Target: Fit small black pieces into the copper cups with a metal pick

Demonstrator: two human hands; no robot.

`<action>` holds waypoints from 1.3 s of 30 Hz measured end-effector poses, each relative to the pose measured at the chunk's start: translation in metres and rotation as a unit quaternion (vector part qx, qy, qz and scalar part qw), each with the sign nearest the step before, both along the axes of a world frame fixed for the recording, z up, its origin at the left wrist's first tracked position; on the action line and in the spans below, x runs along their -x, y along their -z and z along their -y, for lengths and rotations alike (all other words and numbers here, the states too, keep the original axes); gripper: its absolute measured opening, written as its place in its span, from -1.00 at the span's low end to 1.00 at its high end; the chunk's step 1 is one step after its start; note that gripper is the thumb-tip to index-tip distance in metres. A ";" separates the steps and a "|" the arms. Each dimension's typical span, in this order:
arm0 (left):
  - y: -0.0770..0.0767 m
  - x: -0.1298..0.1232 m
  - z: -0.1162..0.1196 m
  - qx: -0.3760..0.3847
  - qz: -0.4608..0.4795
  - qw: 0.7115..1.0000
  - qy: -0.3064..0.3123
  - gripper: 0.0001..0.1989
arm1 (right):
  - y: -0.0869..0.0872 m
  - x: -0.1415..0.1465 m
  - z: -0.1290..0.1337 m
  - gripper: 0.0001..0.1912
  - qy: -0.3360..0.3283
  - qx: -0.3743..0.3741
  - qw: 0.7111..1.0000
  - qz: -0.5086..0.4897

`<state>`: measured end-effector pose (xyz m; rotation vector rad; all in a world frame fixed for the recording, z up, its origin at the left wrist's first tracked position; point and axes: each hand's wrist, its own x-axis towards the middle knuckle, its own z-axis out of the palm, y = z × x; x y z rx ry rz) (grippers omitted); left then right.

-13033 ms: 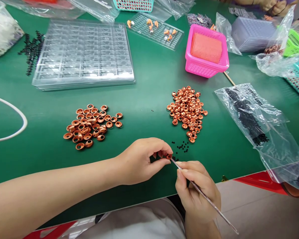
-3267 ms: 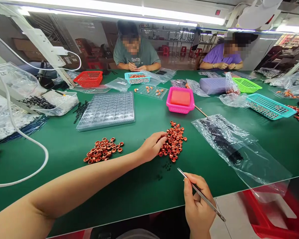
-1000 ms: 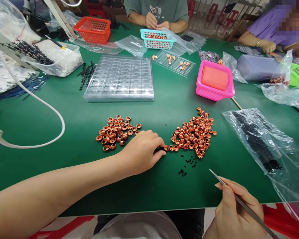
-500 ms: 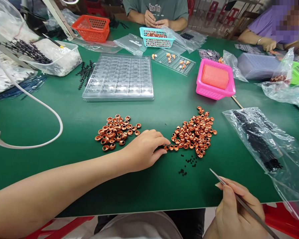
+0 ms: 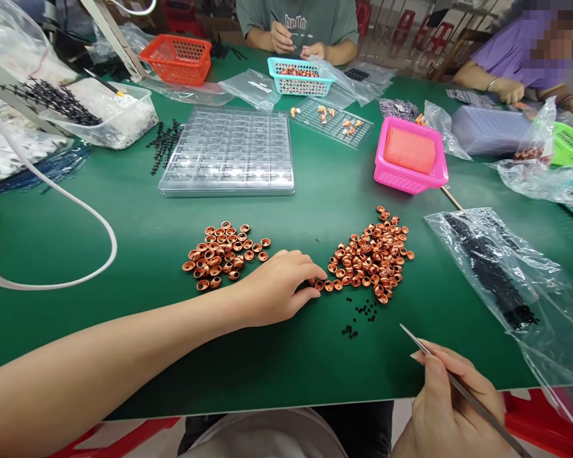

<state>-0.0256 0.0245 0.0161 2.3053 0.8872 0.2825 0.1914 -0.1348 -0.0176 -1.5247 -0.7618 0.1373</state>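
My left hand (image 5: 286, 286) rests on the green table, its thumb and forefinger around a copper cup (image 5: 319, 285) at the left end of a short row. That row runs into a larger pile of copper cups (image 5: 372, 254) on the right. Behind my left wrist lies a smaller pile of copper cups (image 5: 219, 251). Small black pieces (image 5: 365, 310) are scattered just in front of the larger pile. Closed around metal tweezers (image 5: 468, 395), my right hand (image 5: 451, 401) is at the lower right, the tweezers' tip pointing up and left above the table.
A clear compartment box (image 5: 229, 152) lies behind the piles, a pink basket (image 5: 410, 181) to its right. A plastic bag (image 5: 496, 273) with black strips is at the right. Across the table, a person's hands (image 5: 298, 44) are behind a blue basket (image 5: 300, 86).
The hands of the person across the table have moved apart. My own hands hold nearly the same pose, and the view has shifted slightly.
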 end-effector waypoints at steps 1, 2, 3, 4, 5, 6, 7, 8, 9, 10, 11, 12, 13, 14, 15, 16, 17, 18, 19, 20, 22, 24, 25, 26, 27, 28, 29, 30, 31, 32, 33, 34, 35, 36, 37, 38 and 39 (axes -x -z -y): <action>0.000 0.000 0.000 0.003 0.000 1.000 0.001 -0.81 | 0.000 0.000 0.000 -0.87 0.003 -0.005 1.000 0.002; -0.001 0.000 0.000 0.005 0.001 1.000 0.003 -0.81 | 0.000 -0.001 -0.001 -0.87 0.004 -0.009 1.000 0.002; -0.001 0.000 -0.001 0.007 0.002 1.000 0.005 -0.81 | 0.000 -0.001 -0.001 -0.87 0.004 -0.012 1.000 0.002; -0.001 -0.001 -0.001 0.008 0.002 1.000 0.007 -0.81 | 0.000 0.000 -0.001 -0.86 0.004 -0.015 1.000 0.002; -0.001 -0.001 -0.001 0.009 0.002 1.000 0.008 -0.81 | -0.001 0.000 0.000 -0.86 0.003 -0.012 1.000 0.003; -0.001 -0.001 -0.001 0.010 0.000 1.000 0.008 -0.82 | -0.002 0.000 0.000 -0.87 0.000 -0.006 1.000 0.004; -0.001 -0.001 0.000 0.010 -0.002 1.000 0.007 -0.83 | -0.002 0.001 0.000 -0.87 -0.002 0.002 1.000 0.004; -0.001 -0.001 0.000 0.011 -0.005 1.000 0.007 -0.84 | -0.003 0.001 0.000 -0.87 -0.002 0.008 1.000 0.006; -0.002 -0.001 0.000 0.013 -0.009 1.000 0.006 -0.85 | -0.003 0.001 -0.001 -0.86 0.000 0.010 1.000 0.009; -0.003 -0.001 0.000 0.016 -0.013 1.000 0.005 -0.87 | -0.003 0.001 -0.001 -0.86 0.002 0.008 1.000 0.013; -0.005 -0.001 -0.001 0.021 -0.018 1.000 0.003 -0.89 | -0.002 0.000 -0.002 -0.86 0.005 0.000 1.000 0.018; -0.006 -0.001 -0.001 0.026 -0.023 0.999 0.002 -0.90 | -0.002 -0.001 -0.003 -0.85 0.008 -0.011 1.000 0.023; -0.007 0.000 -0.001 0.031 -0.027 0.999 0.000 -0.89 | -0.001 -0.001 -0.004 -0.85 0.008 -0.018 1.000 0.024; -0.009 0.000 -0.001 0.036 -0.031 0.999 0.000 -0.88 | 0.001 -0.002 -0.005 -0.84 0.008 -0.024 0.999 0.025; -0.009 0.000 -0.002 0.040 -0.033 0.999 0.001 -0.87 | 0.002 -0.002 -0.006 -0.84 0.010 -0.028 0.999 0.022; -0.010 0.001 -0.002 0.042 -0.033 0.999 0.004 -0.86 | 0.003 -0.003 -0.007 -0.84 0.012 -0.030 0.999 0.020; -0.010 0.001 -0.002 0.042 -0.033 0.999 0.008 -0.85 | 0.004 -0.003 -0.007 -0.84 0.014 -0.032 0.999 0.020; -0.010 0.001 -0.002 0.043 -0.032 0.999 0.011 -0.84 | 0.004 -0.003 -0.007 -0.84 0.017 -0.036 0.999 0.023; -0.009 0.002 -0.002 0.043 -0.031 0.999 0.013 -0.83 | 0.005 -0.003 -0.007 -0.83 0.021 -0.040 0.999 0.028; -0.009 0.002 -0.003 0.043 -0.029 0.999 0.015 -0.82 | 0.005 -0.004 -0.007 -0.83 0.023 -0.040 0.998 0.036; -0.009 0.003 -0.003 0.044 -0.023 0.999 0.016 -0.83 | 0.004 -0.005 -0.006 -0.80 0.018 -0.025 0.998 0.049; -0.009 0.003 -0.003 0.043 -0.018 0.999 0.015 -0.86 | 0.004 -0.007 -0.005 -0.79 0.014 -0.009 0.998 0.057; -0.009 0.003 -0.004 0.041 -0.017 0.999 0.014 -0.87 | 0.003 -0.007 -0.005 -0.79 0.012 -0.005 0.998 0.057; -0.009 0.003 -0.004 0.040 -0.017 0.999 0.013 -0.89 | 0.003 -0.007 -0.004 -0.80 0.010 -0.004 0.998 0.055; -0.009 0.003 -0.005 0.037 -0.017 0.999 0.013 -0.91 | 0.003 -0.007 -0.004 -0.81 0.009 -0.005 0.999 0.051; -0.009 0.003 -0.005 0.034 -0.015 0.999 0.012 -0.92 | 0.003 -0.006 -0.004 -0.83 0.008 -0.009 0.999 0.047; -0.008 0.003 -0.005 0.031 -0.012 0.999 0.011 -0.93 | 0.003 -0.005 -0.005 -0.84 0.006 -0.015 0.999 0.043; -0.008 0.003 -0.004 0.027 -0.008 1.000 0.010 -0.93 | 0.003 -0.004 -0.005 -0.86 0.005 -0.024 0.999 0.038; -0.008 0.004 -0.003 0.023 -0.002 1.000 0.005 -0.93 | 0.003 -0.003 -0.006 -0.87 0.004 -0.038 0.999 0.033; -0.009 0.005 0.000 0.017 0.003 1.000 -0.002 -0.92 | 0.003 -0.003 -0.006 -0.87 0.004 -0.050 0.998 0.026; -0.009 0.005 0.003 0.011 0.010 1.000 -0.009 -0.92 | 0.003 -0.003 -0.006 -0.87 0.002 -0.055 0.998 0.015; -0.010 0.006 0.008 0.004 0.019 1.000 -0.016 -0.92 | 0.002 -0.004 -0.004 -0.87 -0.001 -0.048 0.999 0.002; -0.011 0.007 0.013 -0.003 0.030 0.999 -0.019 -0.91 | 0.001 -0.005 -0.003 -0.86 -0.008 -0.029 0.999 -0.011; -0.013 0.007 0.019 -0.007 0.042 0.999 -0.020 -0.90 | -0.001 -0.007 0.000 -0.85 -0.017 0.000 1.000 -0.019; -0.014 0.006 0.025 -0.010 0.055 0.998 -0.018 -0.90 | -0.003 -0.009 0.003 -0.85 -0.029 0.031 0.999 -0.022; -0.015 0.005 0.030 -0.006 0.061 0.998 -0.017 -0.89 | -0.005 -0.011 0.005 -0.85 -0.046 0.058 0.997 -0.021; -0.015 0.003 0.035 0.001 0.065 0.998 -0.015 -0.90 | -0.007 -0.013 0.008 -0.85 -0.070 0.075 0.995 -0.016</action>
